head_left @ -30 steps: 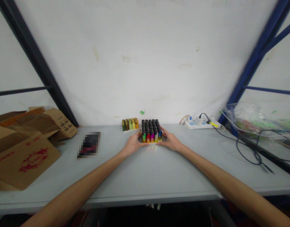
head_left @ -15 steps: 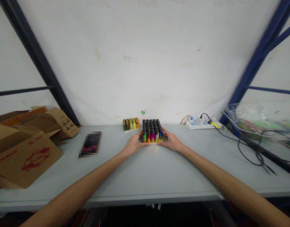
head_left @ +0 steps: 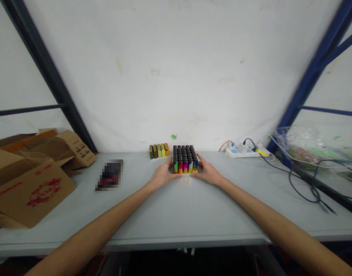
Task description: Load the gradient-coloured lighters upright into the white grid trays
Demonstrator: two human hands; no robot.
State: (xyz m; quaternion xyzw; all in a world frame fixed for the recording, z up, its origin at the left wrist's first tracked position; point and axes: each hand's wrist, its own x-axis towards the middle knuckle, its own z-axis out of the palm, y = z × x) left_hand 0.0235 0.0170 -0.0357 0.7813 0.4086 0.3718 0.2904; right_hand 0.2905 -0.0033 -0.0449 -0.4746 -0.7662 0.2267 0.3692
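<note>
A block of upright lighters [head_left: 185, 159] with black tops and bright multicoloured bodies stands in rows on the grey table. My left hand [head_left: 163, 173] is curved round its left side, thumb along the near bottom edge. On the opposite side, my right hand [head_left: 206, 171] grips it the same way, so the block sits between both hands. The far fingertips are partly hidden behind the lighters. Just left and farther back, a smaller group of green, brown, yellow and orange lighters [head_left: 159, 151] stands near the wall, untouched.
Cardboard boxes [head_left: 35, 188] lie at the left, beside a pixelated dark flat item [head_left: 109, 175]. A white power strip [head_left: 244, 150] with plugs sits at the back right. Black cable [head_left: 305, 197] loops near a clear plastic bag [head_left: 303, 143]. The table's front edge [head_left: 193, 242] runs below my arms.
</note>
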